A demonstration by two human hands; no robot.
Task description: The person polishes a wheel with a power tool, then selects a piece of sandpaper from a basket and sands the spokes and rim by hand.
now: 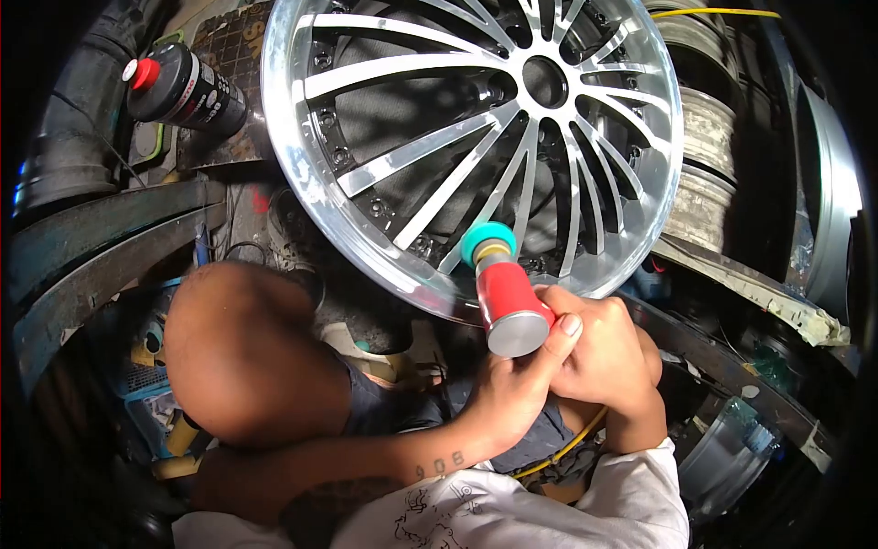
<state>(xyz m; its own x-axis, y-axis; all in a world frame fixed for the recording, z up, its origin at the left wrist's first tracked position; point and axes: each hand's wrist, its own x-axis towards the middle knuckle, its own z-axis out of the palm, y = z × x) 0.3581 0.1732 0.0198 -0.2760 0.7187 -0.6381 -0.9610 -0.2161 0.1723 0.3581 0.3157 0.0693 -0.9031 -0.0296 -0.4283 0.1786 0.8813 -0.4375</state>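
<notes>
A small red air sander (514, 297) with a round teal pad (487, 245) points up at the car wheel rim (384, 169). My left hand (514, 392) is closed around its lower side, thumb stretched along the grip. My right hand (599, 346) wraps the tool from the right, fingers folded together by the left thumb. In this view the pad overlaps the lower spokes near the rim's inner edge. The rim is bright silver with dark gaps between its spokes. A yellow hose (576, 442) runs below my hands.
At the upper left, a black bottle (197, 96) with a red cap stands on a dark patterned block (229, 50). Several dull wheel rims (700, 133) are stacked on the right. My bent knee (242, 339) is left of the tool. A clear plastic container (732, 457) lies at lower right.
</notes>
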